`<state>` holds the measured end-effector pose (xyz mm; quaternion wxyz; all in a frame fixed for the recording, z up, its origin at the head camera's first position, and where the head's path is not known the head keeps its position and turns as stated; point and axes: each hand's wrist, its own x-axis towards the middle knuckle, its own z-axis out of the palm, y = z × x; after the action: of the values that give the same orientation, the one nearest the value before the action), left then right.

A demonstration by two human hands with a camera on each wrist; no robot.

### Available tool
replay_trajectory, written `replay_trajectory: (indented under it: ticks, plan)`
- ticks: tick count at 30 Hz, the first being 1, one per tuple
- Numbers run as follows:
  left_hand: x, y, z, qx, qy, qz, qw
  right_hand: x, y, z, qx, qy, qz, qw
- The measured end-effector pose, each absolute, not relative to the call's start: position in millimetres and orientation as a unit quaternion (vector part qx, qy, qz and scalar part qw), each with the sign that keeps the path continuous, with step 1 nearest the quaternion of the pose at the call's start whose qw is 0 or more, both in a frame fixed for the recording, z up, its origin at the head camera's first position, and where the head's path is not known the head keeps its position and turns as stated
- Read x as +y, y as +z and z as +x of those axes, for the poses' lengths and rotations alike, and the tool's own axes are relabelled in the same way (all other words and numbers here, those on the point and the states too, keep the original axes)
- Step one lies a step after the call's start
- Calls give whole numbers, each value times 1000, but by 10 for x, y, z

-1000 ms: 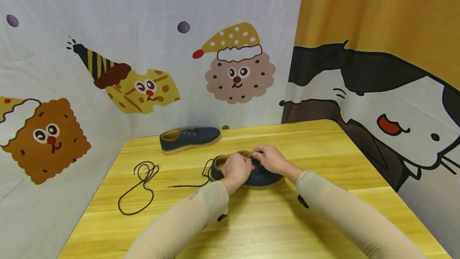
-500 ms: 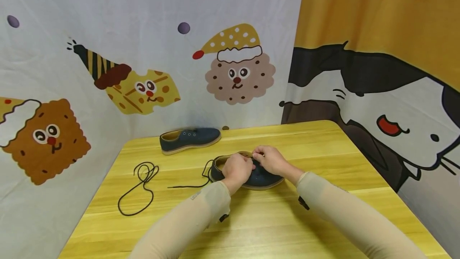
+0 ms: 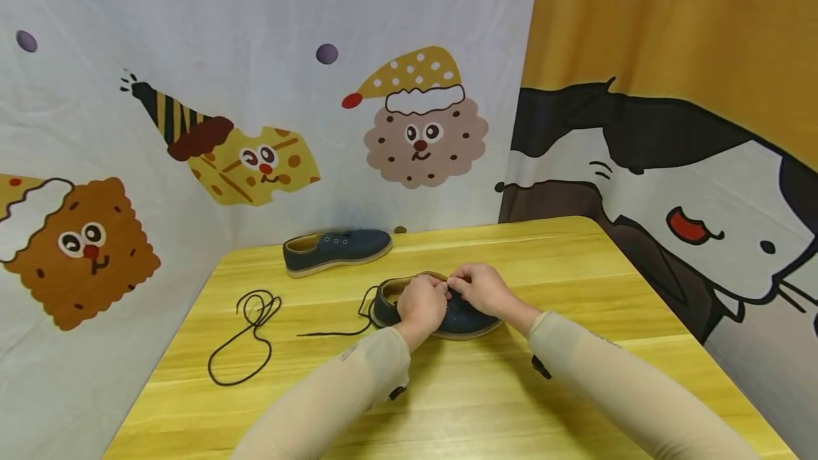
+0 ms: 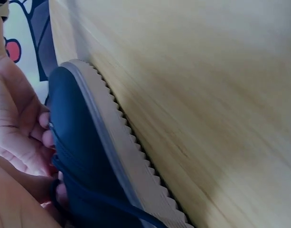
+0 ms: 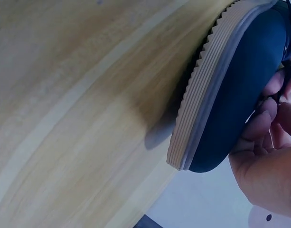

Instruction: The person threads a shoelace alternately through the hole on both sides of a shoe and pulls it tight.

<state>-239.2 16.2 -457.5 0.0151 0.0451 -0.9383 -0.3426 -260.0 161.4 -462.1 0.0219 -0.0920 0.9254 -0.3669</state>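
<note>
A navy shoe (image 3: 465,324) with a pale ridged sole sits on the table, toe to the right. Its dark shoelace (image 4: 107,201) runs across the near side in the left wrist view and trails onto the table past the heel. My left hand (image 3: 423,302) is over the shoe's opening, fingers curled at the lacing and pinching the shoelace. Right beside it, my right hand (image 3: 483,289) pinches the shoelace by the eyelets with thumb and fingers. In the right wrist view dark lace (image 5: 279,95) shows between the fingertips, which partly hide the eyelets.
A second navy shoe (image 3: 339,250), its eyelets unlaced, stands at the back of the wooden table (image 3: 575,375). A loose dark shoelace (image 3: 270,357) lies looped at the left. A printed curtain (image 3: 275,34) hangs right behind the table.
The fingertips of both hands have drawn closer together over the lacing, with the right hand shifting slightly. The head view has tilted up a little. Both shoes and the loose shoelace stay in place.
</note>
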Motion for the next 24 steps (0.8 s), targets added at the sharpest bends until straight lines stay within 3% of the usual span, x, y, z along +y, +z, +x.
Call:
replay_trajectory:
  ticks: [8,13,24]
  plan:
    - [179,-4471,-2312,-912,-407,42,3,1610,-4614,-2595,928,-349,-129,-5]
    - [155,-4405,-2288,-904,-426,35,-30,1562,-4615,-2590,932,-347,-102,-11]
    - [42,-4312,-2308,-900,-435,-3,-38,1456,-4635,-2543,959,-275,-68,-28]
